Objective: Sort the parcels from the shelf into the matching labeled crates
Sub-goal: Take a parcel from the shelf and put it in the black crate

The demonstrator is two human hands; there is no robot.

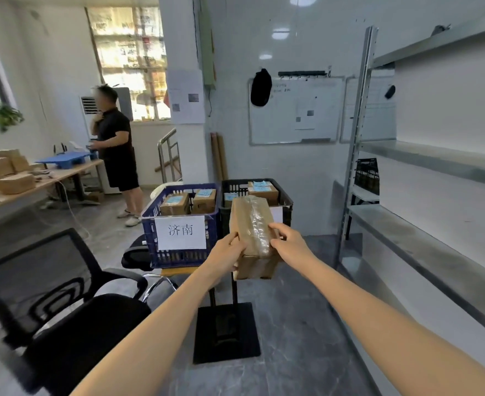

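From the head camera, a taped cardboard parcel is held out in front of the body, in the air just before the black crate, with the left hand clasping its near left edge and the right hand laid over its taped top and right side; both grips are closed on the parcel. The blue crate stands just beside the black one and carries a paper label, while the black crate's own label is mostly hidden behind the parcel. That is the main risk: the parcel's address side cannot be read here, so it could be dropped into the wrong crate if the match is not checked. The glossy tape under the right fingers may be slippery, and a loosened hold could let the parcel tip onto the floor. Both crates already hold parcels, so a careless drop could leave this one perched crookedly. The shelf to the right looks bare.
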